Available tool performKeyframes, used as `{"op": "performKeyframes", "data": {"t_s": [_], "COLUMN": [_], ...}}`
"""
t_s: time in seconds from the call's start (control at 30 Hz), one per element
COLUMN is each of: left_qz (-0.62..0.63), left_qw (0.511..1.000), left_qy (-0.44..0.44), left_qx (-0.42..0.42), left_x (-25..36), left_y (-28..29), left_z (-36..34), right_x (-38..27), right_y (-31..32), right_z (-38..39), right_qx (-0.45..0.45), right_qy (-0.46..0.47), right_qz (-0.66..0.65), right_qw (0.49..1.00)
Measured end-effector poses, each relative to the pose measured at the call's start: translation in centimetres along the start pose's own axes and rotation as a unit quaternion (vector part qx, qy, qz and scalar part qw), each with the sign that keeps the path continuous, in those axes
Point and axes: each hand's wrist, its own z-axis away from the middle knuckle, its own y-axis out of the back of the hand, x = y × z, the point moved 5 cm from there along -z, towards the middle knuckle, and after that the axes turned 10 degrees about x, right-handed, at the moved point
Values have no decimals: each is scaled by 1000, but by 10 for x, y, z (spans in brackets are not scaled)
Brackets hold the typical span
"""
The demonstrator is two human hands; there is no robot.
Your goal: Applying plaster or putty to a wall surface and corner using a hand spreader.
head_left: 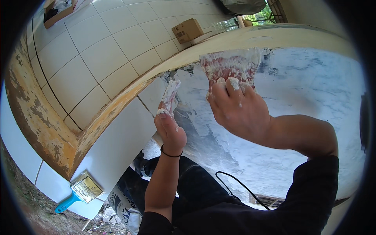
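My right hand (239, 109) is closed around a reddish putty spreader (231, 70) caked with white putty. The spreader's broad edge rests against the upper part of the white-coated wall (297, 90), just below the cream ledge. My left hand (171, 131), with a dark band at its wrist, grips a narrow-looking piece smeared with putty (170, 96). It appears edge-on, like a second spreader, but its full shape is hidden. It stands upright left of the right hand, near a bare grey patch (192, 117). Putty sticks to the fingers of both hands.
A paintbrush with a blue handle (84, 192) lies on the white tiled ledge at lower left. Beside my legs stands a printed white bucket or sack (124, 205). A cardboard box (187, 31) and an open carton (56, 17) sit on the tiled floor beyond the peeling yellow edge (58, 150).
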Motion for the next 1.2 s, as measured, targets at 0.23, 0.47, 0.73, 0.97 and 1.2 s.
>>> {"op": "performKeyframes", "data": {"t_s": [0.23, 0.47, 0.73, 0.97, 1.2], "left_qz": [32, 63, 80, 36, 66], "left_qw": [999, 997, 995, 998, 997], "left_qy": [0, -24, -62, -55, -31], "left_qx": [29, 26, -1, -3, -5], "left_x": [-19, -6, 4, 10, 4], "left_y": [10, -4, -25, -26, -30], "left_z": [2, -3, -9, -8, -9], "right_x": [-20, -8, 29, 9, 17], "right_y": [-26, 30, 3, 15, 47], "right_z": [38, 38, 36, 67, 45], "right_qx": [-57, -19, -2, -50, 8], "right_qy": [-5, -35, -3, 14, 3], "right_qz": [0, -97, 4, -69, -80], "right_qw": [998, 994, 1000, 996, 997]}}
